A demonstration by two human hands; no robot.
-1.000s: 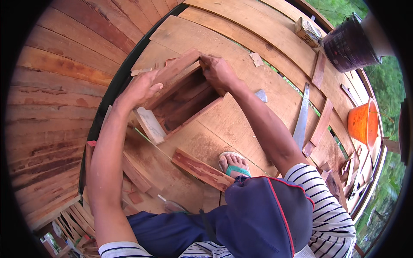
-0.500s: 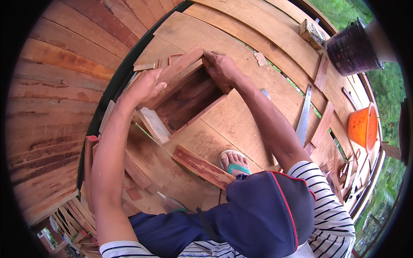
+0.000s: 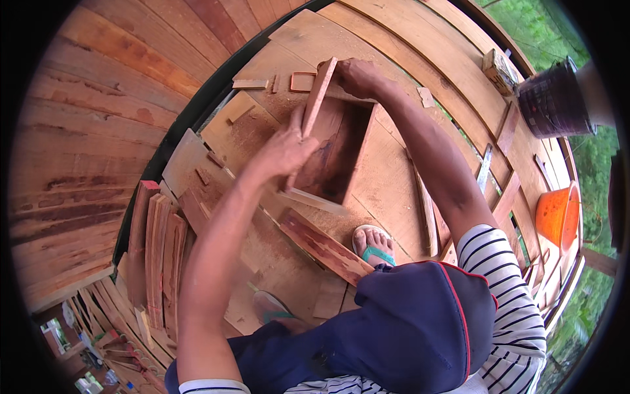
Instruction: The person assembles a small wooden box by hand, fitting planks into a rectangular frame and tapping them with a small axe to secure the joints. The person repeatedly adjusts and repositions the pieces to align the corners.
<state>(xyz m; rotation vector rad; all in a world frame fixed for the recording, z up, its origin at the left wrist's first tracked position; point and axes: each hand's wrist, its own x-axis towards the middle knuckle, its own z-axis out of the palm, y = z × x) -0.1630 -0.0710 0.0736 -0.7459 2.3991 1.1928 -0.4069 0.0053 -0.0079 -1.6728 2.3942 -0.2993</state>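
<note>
An open wooden box [image 3: 359,154] lies on the plank floor, dark inside. Along its left side a narrow wooden board [image 3: 320,97] stands on edge, slanting away from me. My left hand [image 3: 292,150] is closed round the board's near end, thumb across the box opening. At the far end my right hand [image 3: 356,76] grips the board's tip; its fingers are partly hidden behind the wood. A reddish plank [image 3: 321,246] rests on the floor on the near side of the box.
Stacked boards [image 3: 157,256] stand at left beside the plank wall [image 3: 92,144]. Offcuts and sawdust lie around the box. At right are a handsaw [image 3: 484,167], a dark bucket [image 3: 554,98], an orange bucket [image 3: 558,213] and loose slats. A sandal [image 3: 375,253] is near the reddish plank.
The box has turned, and the board with it now points more steeply away from me. Both hands have moved to the right with it. The view has shifted too.
</note>
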